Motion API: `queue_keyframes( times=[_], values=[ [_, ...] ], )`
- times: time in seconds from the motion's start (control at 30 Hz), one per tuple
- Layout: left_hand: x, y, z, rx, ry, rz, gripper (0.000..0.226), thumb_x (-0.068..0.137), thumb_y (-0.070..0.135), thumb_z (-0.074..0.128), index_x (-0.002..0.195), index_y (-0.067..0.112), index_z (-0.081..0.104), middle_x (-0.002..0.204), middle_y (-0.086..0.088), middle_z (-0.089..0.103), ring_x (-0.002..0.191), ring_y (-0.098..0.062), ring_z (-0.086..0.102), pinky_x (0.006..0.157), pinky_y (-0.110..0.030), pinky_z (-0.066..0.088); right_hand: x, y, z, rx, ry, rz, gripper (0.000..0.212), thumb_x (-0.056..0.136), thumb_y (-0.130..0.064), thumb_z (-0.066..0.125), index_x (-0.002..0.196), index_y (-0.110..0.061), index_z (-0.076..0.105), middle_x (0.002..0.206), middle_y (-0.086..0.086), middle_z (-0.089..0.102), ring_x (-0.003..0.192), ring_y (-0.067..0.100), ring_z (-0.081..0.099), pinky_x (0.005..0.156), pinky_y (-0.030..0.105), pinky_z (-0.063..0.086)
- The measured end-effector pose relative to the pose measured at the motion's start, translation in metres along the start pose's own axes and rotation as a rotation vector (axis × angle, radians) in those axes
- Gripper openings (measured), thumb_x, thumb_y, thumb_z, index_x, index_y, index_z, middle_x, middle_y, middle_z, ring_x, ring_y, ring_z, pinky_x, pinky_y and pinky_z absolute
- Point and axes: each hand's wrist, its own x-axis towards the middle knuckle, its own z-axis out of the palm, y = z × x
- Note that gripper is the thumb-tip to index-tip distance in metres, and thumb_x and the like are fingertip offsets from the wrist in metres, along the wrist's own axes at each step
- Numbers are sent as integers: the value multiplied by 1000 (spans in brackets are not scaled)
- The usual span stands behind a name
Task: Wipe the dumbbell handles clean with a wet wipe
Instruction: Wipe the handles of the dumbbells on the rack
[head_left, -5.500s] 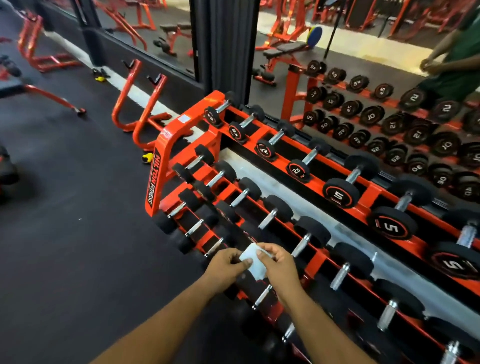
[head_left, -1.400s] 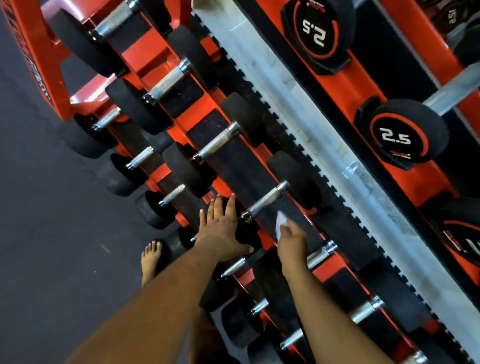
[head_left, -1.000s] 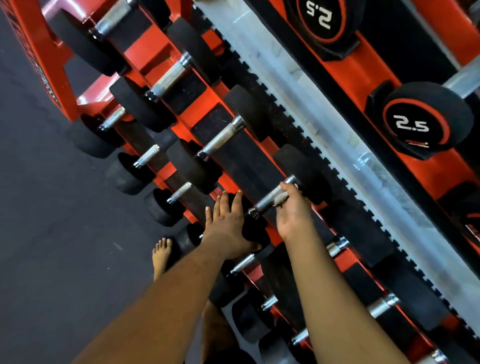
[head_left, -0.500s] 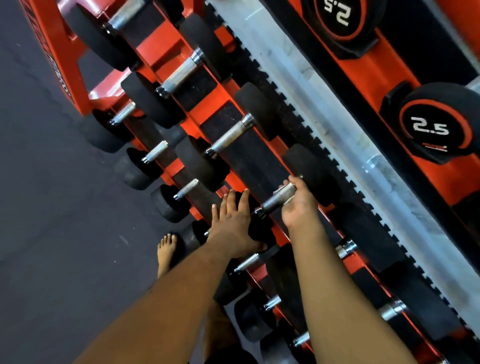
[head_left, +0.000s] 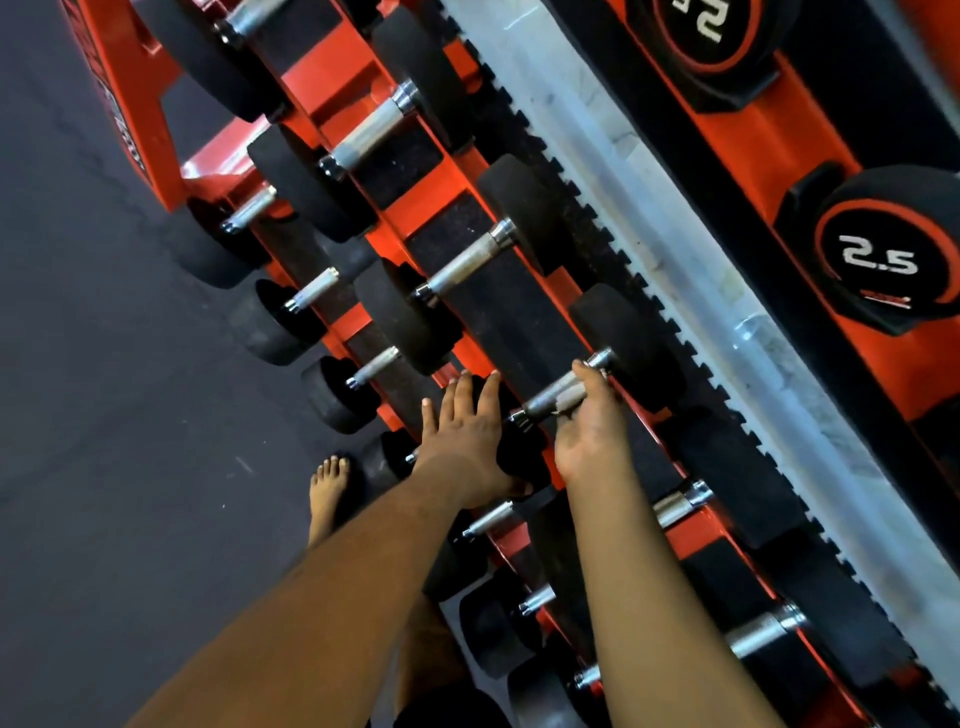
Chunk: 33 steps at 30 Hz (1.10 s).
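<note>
Your bare foot (head_left: 328, 488) stands low in the frame on the dark floor (head_left: 104, 415), just beside the rack's near edge. At centre, your left hand (head_left: 462, 441) lies flat with fingers spread on a black dumbbell head (head_left: 514, 447). Just to its right, your right hand (head_left: 589, 426) curls round the metal handle (head_left: 558, 394), pressing a sliver of wet wipe (head_left: 569, 401) against it. Bare handle shows on both sides of your fist. Above, more dumbbells line the red rack (head_left: 441, 176) toward the upper left, with open floor along the left edge.
</note>
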Motion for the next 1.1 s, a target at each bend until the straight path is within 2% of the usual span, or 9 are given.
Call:
queue_keyframes(
  times=[0.07, 0.23, 0.33, 0.53, 0.67, 0.8, 0.87, 0.97, 1.1],
  values=[
    [1, -1, 0, 1, 1, -1, 143, 66, 57, 86, 160, 26, -17, 169, -10, -17, 155, -27, -17, 124, -55, -11, -3, 5, 3, -39, 20, -2, 36, 84, -25, 75, 114, -10, 62, 105, 9, 68, 97, 23, 66, 87, 38, 54],
    [-1, 0, 0, 1, 8, 8, 144, 64, 58, 86, 160, 26, -15, 169, -10, -15, 156, -28, -15, 124, -57, -8, 1, 0, 2, -1, -77, 95, 14, 91, -24, 69, 87, -15, 59, 86, 4, 60, 78, 18, 62, 76, 33, 52],
    [2, -2, 2, -1, 6, 8, 143, 64, 57, 87, 160, 27, -16, 169, -10, -16, 156, -27, -16, 124, -57, -9, -6, 7, -8, -37, -99, 90, 13, 92, -26, 67, 97, -16, 61, 86, 6, 62, 77, 18, 65, 65, 29, 56],
    [0, -1, 0, 3, -3, 8, 143, 65, 56, 87, 160, 26, -17, 168, -10, -17, 155, -28, -18, 124, -58, -8, -10, 4, 6, -101, -70, 180, 22, 90, -29, 72, 98, -13, 61, 90, 4, 62, 79, 19, 64, 72, 36, 54],
    [3, -4, 3, 2, -14, 10, 144, 65, 56, 87, 159, 27, -17, 168, -11, -18, 155, -27, -19, 124, -58, -7, -18, 17, -17, -232, -147, 180, 29, 91, -30, 70, 113, -10, 67, 98, 12, 72, 78, 20, 73, 60, 29, 57],
    [1, -1, 0, 5, -2, 11, 143, 66, 56, 87, 160, 25, -15, 168, -12, -17, 155, -28, -17, 124, -58, -6, -23, 11, -6, -411, -135, 195, 19, 91, -29, 69, 92, -11, 65, 79, 11, 65, 66, 22, 66, 58, 30, 55],
    [0, 0, 0, 7, 5, 10, 143, 64, 56, 88, 161, 24, -13, 169, -12, -15, 156, -29, -14, 124, -58, -5, -18, 0, 2, -241, -114, 232, 20, 94, -29, 65, 86, -12, 60, 70, 9, 64, 65, 23, 63, 63, 34, 53],
    [1, -1, 1, 3, 14, 8, 142, 63, 56, 88, 161, 25, -11, 169, -11, -13, 156, -29, -12, 124, -58, -3, -4, -18, 0, 116, -69, 90, 13, 100, -25, 57, 94, -13, 59, 86, 6, 64, 80, 18, 63, 69, 32, 50],
    [2, -2, 2, 8, 15, 14, 142, 64, 56, 88, 161, 26, -10, 169, -10, -14, 156, -28, -13, 125, -57, -4, 3, 6, -8, 154, -120, -14, 5, 95, -14, 61, 100, -15, 61, 88, 2, 65, 79, 14, 64, 73, 28, 52]
  ],
)
